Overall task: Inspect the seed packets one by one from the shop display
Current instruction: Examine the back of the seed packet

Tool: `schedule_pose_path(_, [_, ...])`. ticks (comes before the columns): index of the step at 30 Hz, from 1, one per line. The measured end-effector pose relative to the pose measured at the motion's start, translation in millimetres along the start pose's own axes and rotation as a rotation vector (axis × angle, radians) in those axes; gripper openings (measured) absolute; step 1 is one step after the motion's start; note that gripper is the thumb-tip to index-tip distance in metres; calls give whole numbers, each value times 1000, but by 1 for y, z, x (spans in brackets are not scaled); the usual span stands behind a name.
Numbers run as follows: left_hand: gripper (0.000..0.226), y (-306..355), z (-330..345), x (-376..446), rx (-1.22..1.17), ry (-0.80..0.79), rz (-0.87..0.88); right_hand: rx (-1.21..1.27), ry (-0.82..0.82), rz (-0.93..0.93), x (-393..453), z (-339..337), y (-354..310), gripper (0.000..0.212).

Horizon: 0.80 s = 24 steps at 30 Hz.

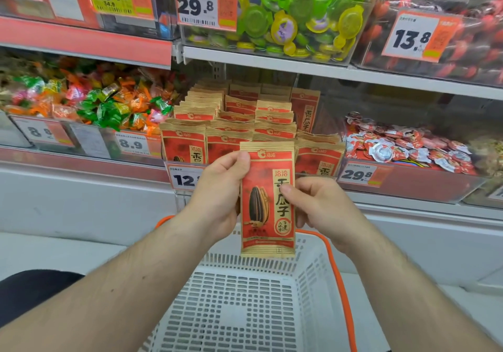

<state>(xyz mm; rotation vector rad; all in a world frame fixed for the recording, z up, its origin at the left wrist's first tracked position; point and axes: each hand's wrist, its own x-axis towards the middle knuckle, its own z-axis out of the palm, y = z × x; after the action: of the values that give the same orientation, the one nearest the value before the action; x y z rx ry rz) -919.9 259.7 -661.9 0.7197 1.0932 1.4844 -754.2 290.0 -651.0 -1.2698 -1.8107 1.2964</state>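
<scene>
1. Two bare hands hold one flat red and tan paper seed packet [268, 199] upright, in front of the shelf display and above a white plastic basket [245, 297].
2. The left hand [217, 199] grips the packet's left edge: its thumb lies across the upper left corner of the front face, and the other fingers are curled behind the packet, where I cannot see them.
3. The right hand [321, 204] pinches the right edge near the middle, with the thumb tip pressed on the tan label strip and the fingers folded behind.
4. The packet looks smooth and a little glossy, with crimped tan bands at top and bottom, a drawing of a striped black sunflower seed, and large dark characters down the right side.
5. Behind it, many packets of the same kind [234, 123] stand upright in tight rows inside a clear plastic bin on the middle shelf [381, 79].
6. The basket has perforated walls and floor, and an orange handle [340, 283] along its right side.
7. To the left of the packets is a bin of shiny twisted candy wrappers [89, 101] in green, orange and pink.
8. Above, a clear bin holds round green and yellow jelly cups [294, 11], with a white and orange price tag [206, 3] reading 29.8.
</scene>
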Motion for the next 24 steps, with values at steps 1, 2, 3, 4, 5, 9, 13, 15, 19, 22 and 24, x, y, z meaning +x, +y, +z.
schedule_pose_path(1, [29,0,-1,-1,10,-8,-9,-2,6,-8,0,0,0,31])
schedule_pose_path(2, [31,0,-2,-2,18,-23,-23,5,21,-16,1,0,0,31])
schedule_pose_path(3, [31,-1,-2,-3,31,-45,-38,22,41,-21,1,-1,0,32])
schedule_pose_path(4, [31,-1,-3,-4,54,-72,-49,45,63,-24,2,-1,1,33])
schedule_pose_path(5, [30,-2,-3,-5,83,-97,-53,70,81,-27,2,-1,1,34])
schedule_pose_path(9, [27,-3,-6,-5,138,-136,-23,115,85,-32,3,-1,3,32])
schedule_pose_path(13, [27,-1,-7,-3,101,-112,-15,120,-67,17,1,-5,2,16])
schedule_pose_path(15, [27,0,-8,-3,81,-110,-4,86,-148,51,0,-6,4,14])
schedule_pose_path(19, [25,0,-9,-3,80,-138,-17,144,-151,17,0,-7,9,12])
schedule_pose_path(22, [25,2,-11,-6,94,-199,-33,254,-148,-8,1,-9,9,27])
schedule_pose_path(24, [25,3,-11,-6,80,-212,-28,278,-180,-3,1,-12,8,36])
